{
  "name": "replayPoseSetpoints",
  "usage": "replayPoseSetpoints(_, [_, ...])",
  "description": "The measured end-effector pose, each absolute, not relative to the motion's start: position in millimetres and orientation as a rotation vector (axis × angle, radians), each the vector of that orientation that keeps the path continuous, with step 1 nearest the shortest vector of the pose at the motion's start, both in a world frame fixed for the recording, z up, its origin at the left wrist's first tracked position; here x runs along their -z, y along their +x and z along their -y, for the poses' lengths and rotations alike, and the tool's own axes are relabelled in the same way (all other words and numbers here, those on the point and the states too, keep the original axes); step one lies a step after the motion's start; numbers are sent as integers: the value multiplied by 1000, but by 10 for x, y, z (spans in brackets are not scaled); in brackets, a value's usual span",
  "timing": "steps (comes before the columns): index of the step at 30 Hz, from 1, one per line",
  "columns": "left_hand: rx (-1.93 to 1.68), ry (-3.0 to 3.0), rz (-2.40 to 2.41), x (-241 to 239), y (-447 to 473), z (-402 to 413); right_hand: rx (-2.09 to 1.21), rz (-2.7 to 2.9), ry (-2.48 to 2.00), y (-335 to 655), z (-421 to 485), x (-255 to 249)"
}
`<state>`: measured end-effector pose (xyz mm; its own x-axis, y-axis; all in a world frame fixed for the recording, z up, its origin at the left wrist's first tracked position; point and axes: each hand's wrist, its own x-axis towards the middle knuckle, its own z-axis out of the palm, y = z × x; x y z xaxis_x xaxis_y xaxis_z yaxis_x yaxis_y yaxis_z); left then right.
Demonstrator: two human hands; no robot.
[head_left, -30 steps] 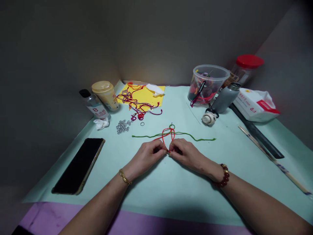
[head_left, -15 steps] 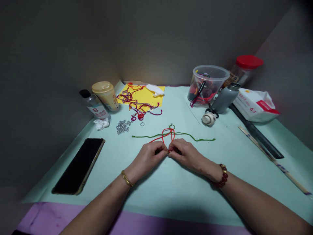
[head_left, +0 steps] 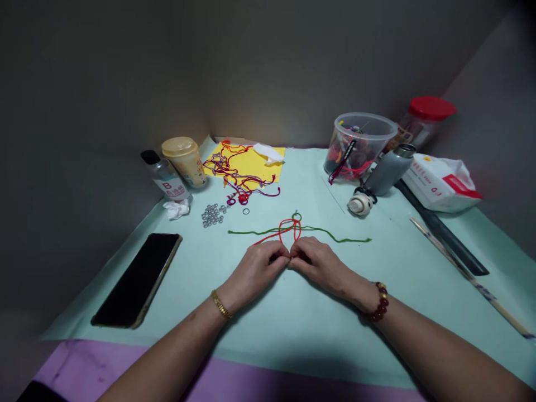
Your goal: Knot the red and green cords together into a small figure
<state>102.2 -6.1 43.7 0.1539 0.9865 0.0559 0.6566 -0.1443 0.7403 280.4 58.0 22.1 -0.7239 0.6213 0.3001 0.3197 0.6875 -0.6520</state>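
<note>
Head view: on the near side of the green cord (head_left: 315,228), the left hand (head_left: 262,267) and the right hand (head_left: 321,264) meet tip to tip, the fingers of each drawn into a narrow pinch on the red cord (head_left: 270,237); which bit each one grips is hidden. The red cord lies in loops across the middle of the green cord, a length of it slanting towards the left hand's knuckles; which cord is on top I cannot tell. A small green ring (head_left: 293,216) sits just beyond the green cord, touching the loops. Left of the green cord lie silver-grey beads (head_left: 213,215) and, nearer, a smartphone (head_left: 136,280).

For handling this well, I would keep the pinch low over the surface (head_left: 268,335) and draw with both hands evenly. Thin cord like this probably twists or slips if jerked, and uneven tension could drag the green cord askew.
</note>
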Motion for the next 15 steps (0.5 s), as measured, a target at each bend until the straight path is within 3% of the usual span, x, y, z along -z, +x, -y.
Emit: replayPoseSetpoints(15, [-683, 1922, -1484, -496, 943, 65, -772, 2389, -649, 2781, -566, -208])
